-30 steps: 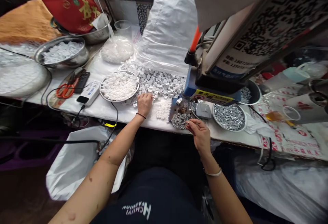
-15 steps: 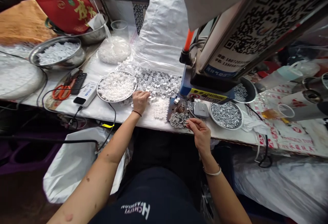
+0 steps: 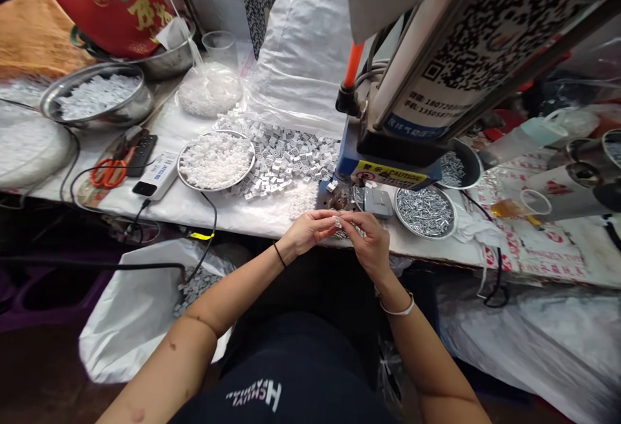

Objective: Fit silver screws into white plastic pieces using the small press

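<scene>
At the near edge of the bench (image 3: pixel 245 218), with 12 o'clock pointing away from the body, the left hand (image 3: pixel 306 232) and the right hand (image 3: pixel 371 237) are meeting fingertip to fingertip. Between them they are pinching a small pale piece (image 3: pixel 338 222) at the hub of the dial; fingers are covering part of it, so whether the right hand is also holding something thinner, I cannot tell. A black band (image 3: pixel 280 255) is circling the left wrist, and a pale bracelet (image 3: pixel 398 309) is circling the right. Just below the fingers, a heap of small metal parts (image 3: pixel 342 234) is showing, mostly hidden. At 12 o'clock a dark base plate (image 3: pixel 326 199) is lying close by, and toward 1 to 2 o'clock the blue press (image 3: pixel 350 157) is standing over it with a yellow caution label (image 3: pixel 391 174). At 3 o'clock a bowl of metal pins (image 3: pixel 455 218) is sitting on the bench. Near the left hand, at 10 o'clock, loose white beads (image 3: pixel 303 201) are lying in a pile; between 10 and 11, grey and white blocks (image 3: pixel 294 158) are spreading out, and farther off at 10 o'clock a round plate (image 3: pixel 253 164) is holding more white beads. Around 8 o'clock, below the bench, a white sack (image 3: pixel 130 307) is holding grey pieces (image 3: pixel 196 291).
</scene>
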{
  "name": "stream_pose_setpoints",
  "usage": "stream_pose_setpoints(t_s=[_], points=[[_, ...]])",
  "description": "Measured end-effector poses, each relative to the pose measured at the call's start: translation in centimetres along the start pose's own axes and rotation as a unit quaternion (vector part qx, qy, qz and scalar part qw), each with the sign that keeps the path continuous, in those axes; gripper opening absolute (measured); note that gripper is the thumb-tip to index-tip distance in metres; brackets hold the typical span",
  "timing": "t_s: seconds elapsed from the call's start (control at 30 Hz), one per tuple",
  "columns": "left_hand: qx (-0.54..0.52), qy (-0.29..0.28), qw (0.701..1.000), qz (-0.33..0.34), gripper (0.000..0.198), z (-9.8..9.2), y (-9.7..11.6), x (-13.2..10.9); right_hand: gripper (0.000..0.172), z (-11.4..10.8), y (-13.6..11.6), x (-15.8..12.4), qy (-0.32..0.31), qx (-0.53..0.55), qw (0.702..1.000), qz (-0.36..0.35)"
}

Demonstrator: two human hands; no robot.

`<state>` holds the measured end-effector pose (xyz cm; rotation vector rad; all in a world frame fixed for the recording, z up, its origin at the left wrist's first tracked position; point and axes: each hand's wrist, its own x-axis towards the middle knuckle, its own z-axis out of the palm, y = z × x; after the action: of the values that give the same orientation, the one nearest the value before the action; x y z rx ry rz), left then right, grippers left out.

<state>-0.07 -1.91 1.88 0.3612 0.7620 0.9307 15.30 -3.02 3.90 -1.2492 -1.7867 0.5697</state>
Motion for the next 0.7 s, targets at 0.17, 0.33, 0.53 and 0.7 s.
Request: stream_pose_setpoints(t_s=[0.17,0.33,0.53,0.7], points=[[-0.071,0.006,0.996,-0.054,0.016,0.1,-0.3,-0.1,0.017,0.2,0.5,-0.4,0.004,-0.078,0.991,-0.107],[-0.095,-0.009,0.992,-0.083,0.020,-0.5,-1.4,-0.4,0.032,0.3,1.6,-1.3,-0.036,-0.072,0.972,-0.220],[0.194,0.036,0.976,0.091,0.022,-1.0,-0.4,1.7,0.023,0.3,2.6,-1.7,0.017,-0.050,0.987,-0.154],[0.501,0.143,0.774,0.359,0.019,-2.3,2.3,7.6,0.015,-0.1,2.9,-1.1,0.106,0.074,0.983,0.129]])
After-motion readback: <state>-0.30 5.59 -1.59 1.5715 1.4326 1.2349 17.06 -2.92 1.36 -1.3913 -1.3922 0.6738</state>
